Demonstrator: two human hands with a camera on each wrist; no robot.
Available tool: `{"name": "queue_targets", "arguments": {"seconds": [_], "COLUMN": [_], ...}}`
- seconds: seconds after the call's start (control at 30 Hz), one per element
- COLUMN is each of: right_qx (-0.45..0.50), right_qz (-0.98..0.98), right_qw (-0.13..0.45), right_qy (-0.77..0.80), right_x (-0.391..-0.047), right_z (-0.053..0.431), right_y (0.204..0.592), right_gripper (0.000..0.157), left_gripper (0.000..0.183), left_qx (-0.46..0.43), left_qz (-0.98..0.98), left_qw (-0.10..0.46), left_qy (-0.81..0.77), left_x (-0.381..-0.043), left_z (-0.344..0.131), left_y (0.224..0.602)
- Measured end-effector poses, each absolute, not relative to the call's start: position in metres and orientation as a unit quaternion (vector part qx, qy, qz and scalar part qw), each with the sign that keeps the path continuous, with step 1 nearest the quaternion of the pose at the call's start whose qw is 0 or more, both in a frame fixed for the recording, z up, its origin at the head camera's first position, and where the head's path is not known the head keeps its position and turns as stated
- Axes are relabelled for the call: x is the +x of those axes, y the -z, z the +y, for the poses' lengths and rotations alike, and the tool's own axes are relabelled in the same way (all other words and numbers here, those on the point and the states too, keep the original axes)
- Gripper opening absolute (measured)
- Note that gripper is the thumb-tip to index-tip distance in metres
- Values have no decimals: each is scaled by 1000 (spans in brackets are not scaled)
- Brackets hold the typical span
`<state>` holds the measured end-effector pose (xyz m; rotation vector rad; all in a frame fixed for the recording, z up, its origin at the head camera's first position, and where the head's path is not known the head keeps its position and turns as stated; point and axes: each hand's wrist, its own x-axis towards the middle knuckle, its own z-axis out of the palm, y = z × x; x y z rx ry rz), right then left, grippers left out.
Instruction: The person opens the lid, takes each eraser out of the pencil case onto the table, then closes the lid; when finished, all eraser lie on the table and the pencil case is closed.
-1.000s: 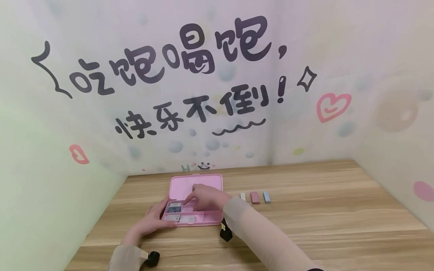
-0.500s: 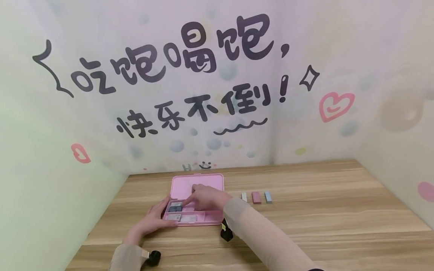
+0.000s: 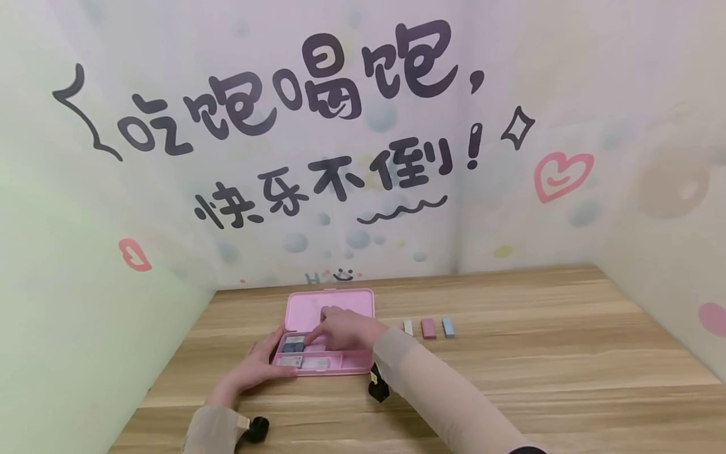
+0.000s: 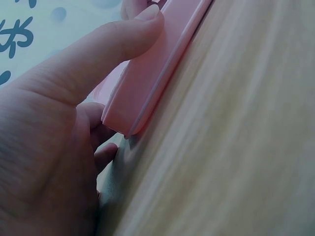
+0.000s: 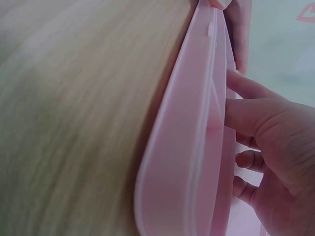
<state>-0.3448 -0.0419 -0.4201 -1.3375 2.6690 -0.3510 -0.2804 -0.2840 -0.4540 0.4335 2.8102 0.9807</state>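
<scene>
An open pink case (image 3: pixel 357 362) with a divided tray lies on the wooden table, its lid (image 3: pixel 299 308) folded back. My left hand (image 3: pixel 253 368) holds its left end, thumb (image 4: pixel 145 30) on the front edge, other fingers around the back corner. My right hand (image 3: pixel 347 328) reaches into the rear compartment, index fingertip at small dark blue-grey blocks (image 3: pixel 293 347). A whitish block (image 3: pixel 294 339) lies behind them. In the front compartment sit a pale block (image 3: pixel 291 362) and another whitish one (image 3: pixel 315 364). The right thumb tip is hidden behind the case wall in the right wrist view.
Three small eraser-like blocks stand in a row right of the case: white (image 3: pixel 408 327), pink (image 3: pixel 428 328) and pale blue (image 3: pixel 449 327). The table (image 3: pixel 539 366) meets a printed wall (image 3: pixel 397 239) behind and side walls left and right.
Over the last second the dark blocks shift slightly in the rear compartment and line up closer together, with the right index finger against them. The left hand stays on the case.
</scene>
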Motion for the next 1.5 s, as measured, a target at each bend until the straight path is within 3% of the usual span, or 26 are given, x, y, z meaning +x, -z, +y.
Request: {"name": "queue_targets", "arguments": {"seconds": [0.37,0.7,1.2,1.5], "right_qx": [-426,-405,-364,-363], "right_qz": [891,887,870,863], "right_qw": [81,93,146,135], "right_qy": [135,200,300,325], "right_x": [-348,-356,-341,-331], "right_z": [-33,-18,25,42], "right_y": [416,409,408,412], "right_gripper": [39,45,39,38], "left_gripper": [111,111,111,111], "left_qx": [145,150,151,150], "left_qz": [932,932,932,930], "left_qw": [67,61,53,57], "left_qy": [-324,-325,-324,-330], "left_x": [-281,-278,-278,-278], "left_z": [-283,-280,-284,-284], "left_y": [451,452,455,454]}}
